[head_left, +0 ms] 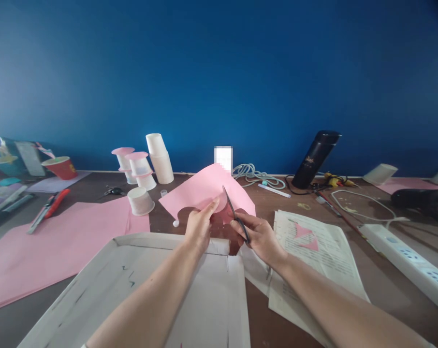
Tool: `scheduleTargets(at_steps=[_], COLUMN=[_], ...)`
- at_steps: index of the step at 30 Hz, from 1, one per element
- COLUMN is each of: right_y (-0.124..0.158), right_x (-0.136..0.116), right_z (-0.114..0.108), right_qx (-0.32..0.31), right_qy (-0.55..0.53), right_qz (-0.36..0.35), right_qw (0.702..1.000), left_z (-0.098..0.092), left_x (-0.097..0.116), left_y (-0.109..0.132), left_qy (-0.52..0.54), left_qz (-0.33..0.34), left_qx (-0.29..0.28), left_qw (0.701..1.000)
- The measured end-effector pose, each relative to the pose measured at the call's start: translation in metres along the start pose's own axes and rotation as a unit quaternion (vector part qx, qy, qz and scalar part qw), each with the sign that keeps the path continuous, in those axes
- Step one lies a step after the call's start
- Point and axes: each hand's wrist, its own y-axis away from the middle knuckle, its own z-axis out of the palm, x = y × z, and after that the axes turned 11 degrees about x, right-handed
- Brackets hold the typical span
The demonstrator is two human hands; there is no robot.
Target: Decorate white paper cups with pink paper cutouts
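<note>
Head view: left hand (198, 228) pinches a pink paper sheet (204, 191) at its near edge, grip closed on it, holding it raised over the middle of the counter (382, 280). Right hand (259, 236) grips black scissors (236, 217), fingers closed on the handles, blades open and set into the sheet beside the left thumb. White tray (168, 290) lies at the near edge under both forearms. Printed papers (328, 251) just right of it. Stacked paper cups (160, 157) toward the far edge.
</note>
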Motion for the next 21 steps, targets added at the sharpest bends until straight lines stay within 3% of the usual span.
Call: scheduleTargets(at_steps=[6,13,21], right_y=[0.003,0.007,0.009], right_x=[-0.009,-0.010,-0.013], right_z=[0.004,0.006,0.000], right_qx=[-0.036,-0.057,-0.107], right_qy=[-0.005,-0.009,-0.028], right_qz=[0.012,0.058,0.085], right_qw=[0.999,0.997,0.990], left_z=[0.000,-0.002,-0.009], left_x=[-0.006,-0.007,-0.004], left_y=[0.000,-0.006,-0.008], left_qy=[0.005,-0.097,-0.153], left_qz=[-0.016,-0.042,-0.008], left_qx=[0.024,0.129,0.109], left_qw=[1.000,0.986,0.982])
